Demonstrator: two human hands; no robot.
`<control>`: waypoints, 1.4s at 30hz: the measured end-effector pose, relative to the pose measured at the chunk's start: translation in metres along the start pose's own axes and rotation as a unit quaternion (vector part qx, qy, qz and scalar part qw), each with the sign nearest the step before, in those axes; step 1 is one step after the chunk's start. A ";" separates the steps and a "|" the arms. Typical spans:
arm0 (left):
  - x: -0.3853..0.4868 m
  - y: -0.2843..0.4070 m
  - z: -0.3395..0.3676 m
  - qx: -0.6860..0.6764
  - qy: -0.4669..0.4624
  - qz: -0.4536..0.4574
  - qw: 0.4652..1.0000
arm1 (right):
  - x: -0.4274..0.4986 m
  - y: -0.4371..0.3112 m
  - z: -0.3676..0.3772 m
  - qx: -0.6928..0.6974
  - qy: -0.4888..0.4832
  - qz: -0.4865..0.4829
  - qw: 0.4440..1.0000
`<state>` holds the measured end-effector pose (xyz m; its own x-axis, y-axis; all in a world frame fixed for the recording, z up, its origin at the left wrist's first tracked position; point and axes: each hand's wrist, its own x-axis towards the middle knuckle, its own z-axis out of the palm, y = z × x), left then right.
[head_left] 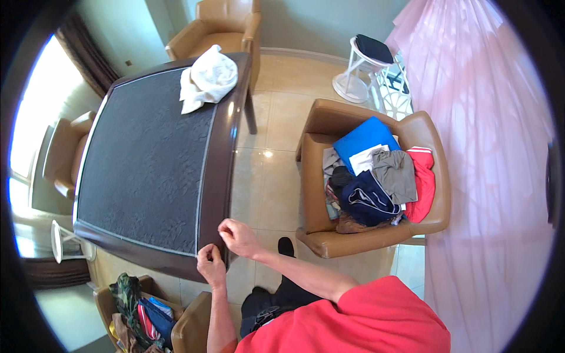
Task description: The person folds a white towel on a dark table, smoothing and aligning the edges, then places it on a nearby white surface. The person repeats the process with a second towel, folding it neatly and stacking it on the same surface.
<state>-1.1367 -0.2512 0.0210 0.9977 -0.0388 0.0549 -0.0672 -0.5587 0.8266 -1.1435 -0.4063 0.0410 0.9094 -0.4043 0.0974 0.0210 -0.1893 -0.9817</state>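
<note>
My left hand (pixel 212 266) is at the near corner of a dark wooden table (pixel 216 145), its thumb and fingertips drawn together. My right hand (pixel 239 238) is just beside it, by the table's right edge, with the fingers curled in. I can make out nothing between the fingers of either hand. A black patterned cover (pixel 145 159) with a pale border lies flat across the tabletop, one corner close to my left hand. At the far end of the table rests a crumpled white cloth (pixel 212 77).
To the right, a tan armchair (pixel 315 176) holds a heap of clothes (pixel 371 194). Another armchair with clothes (pixel 192 324) stands at lower left. Further armchairs (pixel 225 26) flank the table. A white stool (pixel 353 84) and a pink curtain (pixel 476 176) are on the right.
</note>
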 end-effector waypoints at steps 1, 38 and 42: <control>0.010 0.003 0.004 0.009 0.004 -0.004 1.000 | 0.016 0.001 0.000 0.006 -0.015 -0.004 1.000; 0.305 0.117 0.161 -0.362 0.045 -0.250 0.897 | 0.396 0.007 -0.077 -0.060 -0.489 0.098 0.865; 0.309 0.125 0.178 -0.379 0.063 -0.277 0.881 | 0.376 0.040 -0.105 0.072 -0.539 0.219 0.810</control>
<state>-0.8371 -0.4806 0.0415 0.8729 0.1842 -0.4518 0.4023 0.2521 0.8801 -0.8444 -0.6598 0.0556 0.6746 0.6271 -0.3894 -0.4250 -0.1014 -0.8995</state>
